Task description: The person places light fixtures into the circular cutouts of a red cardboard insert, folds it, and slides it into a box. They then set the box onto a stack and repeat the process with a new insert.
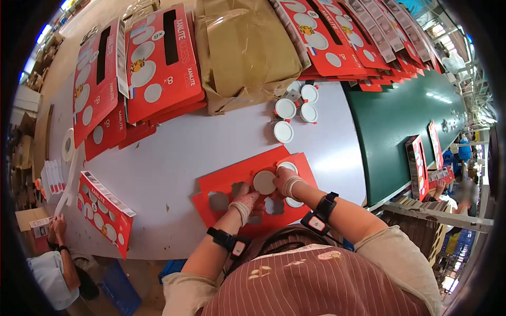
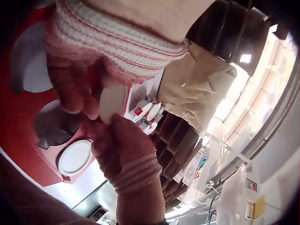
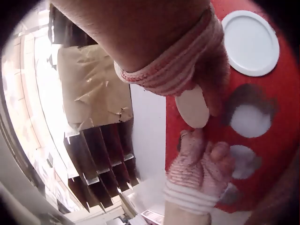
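Both hands wear knit gloves with striped cuffs and meet over a red cardboard sheet [image 1: 213,181] with round cutouts. Between them a round white downlight [image 1: 264,182] stands tilted in the wrist views. My right hand [image 1: 287,179] grips its right edge, fingers bent around the rim [image 3: 193,108]. At its lower left edge, my left hand [image 1: 245,201] has curled fingers holding it. Partly covered by the right hand is another white downlight [image 1: 288,167] set in the sheet; one more [image 1: 293,202] sits below the right wrist. Bare cutouts [image 1: 219,201] show at the left.
Several loose white downlights [image 1: 283,131] stand behind the sheet. A brown paper-wrapped parcel [image 1: 247,52] and stacks of red printed boxes [image 1: 163,63] line the back. To the right runs a green surface [image 1: 390,137]. Another person's hands [image 1: 57,229] are at the left edge, near a red box [image 1: 103,213].
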`<action>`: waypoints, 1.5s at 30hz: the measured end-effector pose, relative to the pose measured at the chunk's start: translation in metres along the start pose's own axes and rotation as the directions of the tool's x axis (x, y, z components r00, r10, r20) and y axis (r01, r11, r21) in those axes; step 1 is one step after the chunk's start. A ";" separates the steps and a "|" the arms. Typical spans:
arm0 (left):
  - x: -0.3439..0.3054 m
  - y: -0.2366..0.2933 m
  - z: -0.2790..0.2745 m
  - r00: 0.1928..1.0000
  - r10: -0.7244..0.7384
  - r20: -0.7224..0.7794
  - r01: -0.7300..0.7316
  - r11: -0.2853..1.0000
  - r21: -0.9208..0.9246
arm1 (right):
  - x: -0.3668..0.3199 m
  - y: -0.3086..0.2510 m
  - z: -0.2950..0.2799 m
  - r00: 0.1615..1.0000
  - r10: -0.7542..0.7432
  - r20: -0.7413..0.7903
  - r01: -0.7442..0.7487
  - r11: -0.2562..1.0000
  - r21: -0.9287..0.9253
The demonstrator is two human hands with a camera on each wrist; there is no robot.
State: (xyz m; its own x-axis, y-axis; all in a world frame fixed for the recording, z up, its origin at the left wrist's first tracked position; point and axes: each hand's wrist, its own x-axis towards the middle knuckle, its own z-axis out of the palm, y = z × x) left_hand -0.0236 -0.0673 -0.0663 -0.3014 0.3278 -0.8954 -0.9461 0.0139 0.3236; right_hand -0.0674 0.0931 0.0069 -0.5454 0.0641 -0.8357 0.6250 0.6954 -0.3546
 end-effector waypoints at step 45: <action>-0.012 -0.067 0.016 0.352 0.878 -0.325 -0.324 0.440 0.838 | 0.114 0.097 -0.148 0.952 -0.086 -0.294 0.274 0.664 0.696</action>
State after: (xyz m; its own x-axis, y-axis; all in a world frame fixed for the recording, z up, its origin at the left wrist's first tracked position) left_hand 0.0452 -0.0575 -0.0724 -0.9752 -0.1791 -0.1301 -0.2188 0.6911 0.6888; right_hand -0.1522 0.2739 -0.0606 -0.7368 0.2117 -0.6421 0.6538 -0.0188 -0.7564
